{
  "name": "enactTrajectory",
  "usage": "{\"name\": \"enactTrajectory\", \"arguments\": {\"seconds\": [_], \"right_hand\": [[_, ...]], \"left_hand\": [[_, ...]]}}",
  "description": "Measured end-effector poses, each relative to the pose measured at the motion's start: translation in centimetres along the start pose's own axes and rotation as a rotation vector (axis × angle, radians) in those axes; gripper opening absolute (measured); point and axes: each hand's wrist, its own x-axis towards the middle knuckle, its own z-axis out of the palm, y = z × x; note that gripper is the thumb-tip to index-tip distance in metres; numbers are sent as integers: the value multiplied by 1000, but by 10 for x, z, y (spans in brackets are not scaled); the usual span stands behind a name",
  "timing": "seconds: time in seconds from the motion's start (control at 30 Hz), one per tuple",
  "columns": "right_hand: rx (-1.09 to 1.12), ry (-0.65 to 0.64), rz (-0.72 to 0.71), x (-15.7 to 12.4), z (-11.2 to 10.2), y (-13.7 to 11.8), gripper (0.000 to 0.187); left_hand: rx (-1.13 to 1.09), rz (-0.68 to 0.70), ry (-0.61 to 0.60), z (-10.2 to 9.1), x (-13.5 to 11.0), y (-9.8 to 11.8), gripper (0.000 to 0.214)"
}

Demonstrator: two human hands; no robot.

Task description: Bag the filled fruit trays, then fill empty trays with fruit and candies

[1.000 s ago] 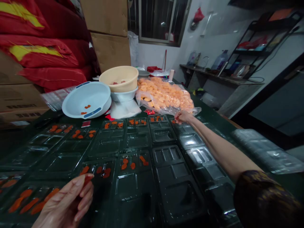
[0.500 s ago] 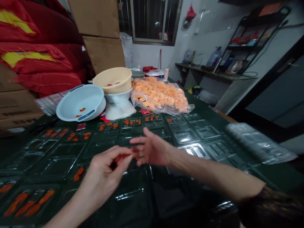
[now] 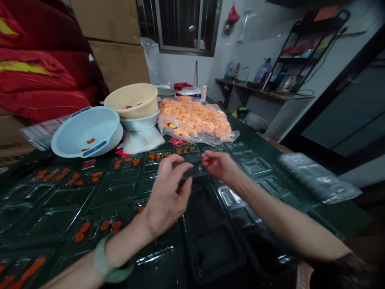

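Note:
My left hand, with a pale green bangle on its wrist, hovers over the clear plastic trays, thumb and fingers apart and nothing visible between them. Farther forward and to the right, my right hand has its fingers drawn together above a tray in the back row. A reddish patch shows among these fingers, too blurred to name. Dark orange slices lie in the small compartments of several trays. Beyond my left hand, a back-row tray also holds orange slices.
A light blue basin with a few orange slices stands at the left, beside a cream basin stacked on a white one. Behind the trays lies a clear bag of pale orange pieces. Wrapped trays lie at the right.
My hands have parted from near contact. The left has moved right and its pinch has opened; the right has moved forward and right, its fingers closing. The view has shifted slightly.

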Motion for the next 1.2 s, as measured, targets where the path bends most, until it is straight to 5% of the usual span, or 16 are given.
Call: {"name": "enactTrajectory", "arguments": {"seconds": [0.17,0.27,0.37,0.57,0.97,1.2], "right_hand": [[-54,383,-270,80,-50,-62,19],[-129,527,-311,117,-78,-73,7],[-201,574,-325,133,-96,-71,18],[-316,587,-415,126,-110,-71,4],[-776,543,-416,127,-95,-64,29],[-797,378,-385,108,-80,-65,35]], "left_hand": [[-68,-220,-73,-43,-15,-37,19],[-48,-321,-121,-61,-37,-62,17],[-22,-358,-106,-73,-54,-80,18],[-2,-403,-71,-84,-68,-94,19],[7,-445,-73,-88,-65,-101,23],[12,-649,206,-111,-37,-129,31]]}}
